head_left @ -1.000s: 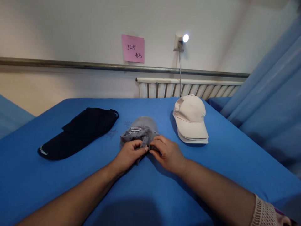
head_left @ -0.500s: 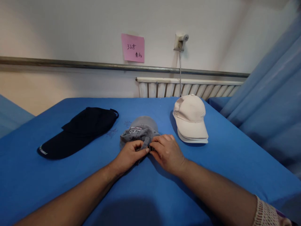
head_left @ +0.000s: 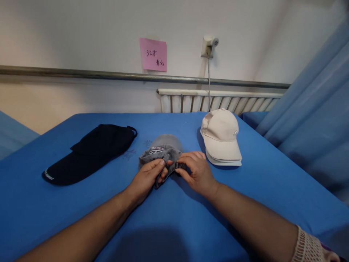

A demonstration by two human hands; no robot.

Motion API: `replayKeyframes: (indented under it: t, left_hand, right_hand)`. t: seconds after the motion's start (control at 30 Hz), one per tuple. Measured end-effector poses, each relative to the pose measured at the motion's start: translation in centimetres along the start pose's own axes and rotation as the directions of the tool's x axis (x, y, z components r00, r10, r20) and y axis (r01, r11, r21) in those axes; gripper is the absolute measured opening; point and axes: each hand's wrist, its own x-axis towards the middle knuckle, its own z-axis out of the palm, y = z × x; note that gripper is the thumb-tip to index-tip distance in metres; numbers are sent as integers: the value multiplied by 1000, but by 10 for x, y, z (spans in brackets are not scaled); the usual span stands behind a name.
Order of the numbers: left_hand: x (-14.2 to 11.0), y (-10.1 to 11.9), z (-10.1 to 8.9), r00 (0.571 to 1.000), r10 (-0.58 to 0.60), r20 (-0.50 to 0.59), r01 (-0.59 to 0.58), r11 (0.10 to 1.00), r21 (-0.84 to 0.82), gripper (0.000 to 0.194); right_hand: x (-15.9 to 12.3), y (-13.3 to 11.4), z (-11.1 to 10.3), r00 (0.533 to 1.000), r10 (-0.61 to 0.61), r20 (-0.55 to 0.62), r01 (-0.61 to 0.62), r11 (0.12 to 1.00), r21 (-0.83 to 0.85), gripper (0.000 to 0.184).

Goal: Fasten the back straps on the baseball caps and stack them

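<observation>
A grey baseball cap with an embroidered front lies in the middle of the blue-covered table, its brim pointing away from me and its back strap towards me. My left hand is closed on the cap's strap and back edge, thumb on top and fingertips coming through below. On the other side, my right hand pinches the strap near its dark buckle between thumb and fingers. Parts of the strap are hidden by my fingers.
A black cap lies at the left, brim towards the near left. Stacked light caps with a beige one on top stand at the right. Behind the blue table are a radiator and a rail; a blue curtain hangs right.
My left hand has shifted slightly left along the strap, its thumb lifting upward. My right hand has moved a little right, opening a small gap between the two hands.
</observation>
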Motion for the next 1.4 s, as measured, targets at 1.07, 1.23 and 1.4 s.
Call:
replayKeyframes:
  t: [1.07, 1.23, 1.4]
  left_hand:
    - [-4, 6, -5, 984, -117, 135, 138, 977, -160, 22]
    - [-4, 5, -4, 994, -82, 74, 90, 990, -111, 26]
    - [-5, 6, -3, 997, -64, 50, 67, 995, -70, 25]
  right_hand:
    - [0, 2, 0, 999, -44, -6, 44, 951, 307, 15]
    - [1, 2, -1, 999, -47, 11, 41, 947, 320, 14]
    - [1, 2, -1, 997, -67, 27, 55, 945, 322, 15]
